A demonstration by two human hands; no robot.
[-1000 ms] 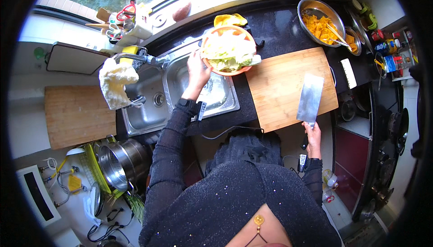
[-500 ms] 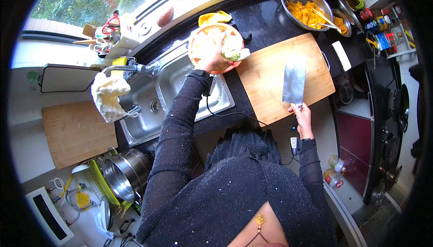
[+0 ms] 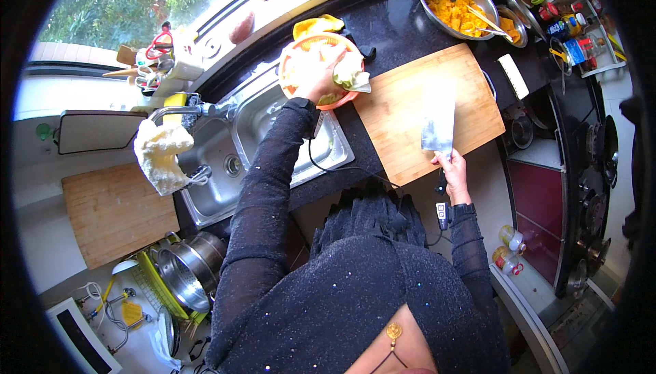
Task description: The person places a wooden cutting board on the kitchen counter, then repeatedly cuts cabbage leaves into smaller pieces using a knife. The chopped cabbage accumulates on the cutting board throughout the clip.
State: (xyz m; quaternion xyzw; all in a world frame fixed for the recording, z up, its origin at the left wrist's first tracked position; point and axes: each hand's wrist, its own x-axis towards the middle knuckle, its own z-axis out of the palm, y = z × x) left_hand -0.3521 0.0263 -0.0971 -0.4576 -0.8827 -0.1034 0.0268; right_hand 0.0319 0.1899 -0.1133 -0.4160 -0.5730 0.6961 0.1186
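A: Where does the person's left hand (image 3: 320,73) sit?

B: It reaches into the round orange plastic colander (image 3: 295,66), fingers spread over pale green leafy pieces (image 3: 350,72) inside. The colander rests at the back corner of the stainless steel sink (image 3: 225,162), touching the left edge of the large pale wooden cutting board (image 3: 403,111). How far that grip closes on the leaves cannot be told.

A: And the right hand (image 3: 451,169)?

B: Its grip is wrapped tight around the dark handle of a broad rectangular steel cleaver (image 3: 438,115), whose blade lies over the near part of the cutting board, pointing away from the person.

A: What packages show on the dark surface (image 3: 396,29)?

B: At the far right a small rack holds several little jars and bottles (image 3: 567,32) with red, blue and yellow labels, too small to tell further. Near the floor on the right stand two clear bottles with red caps (image 3: 509,247). A white rectangular block (image 3: 512,76) lies just beside the board's right edge.

A: Anything else?

B: A round steel bowl of orange chunks (image 3: 459,6) with a spoon sits behind the board. A white cloth (image 3: 162,155) hangs over the tap, and a second wooden board (image 3: 113,210) lies left of the sink.
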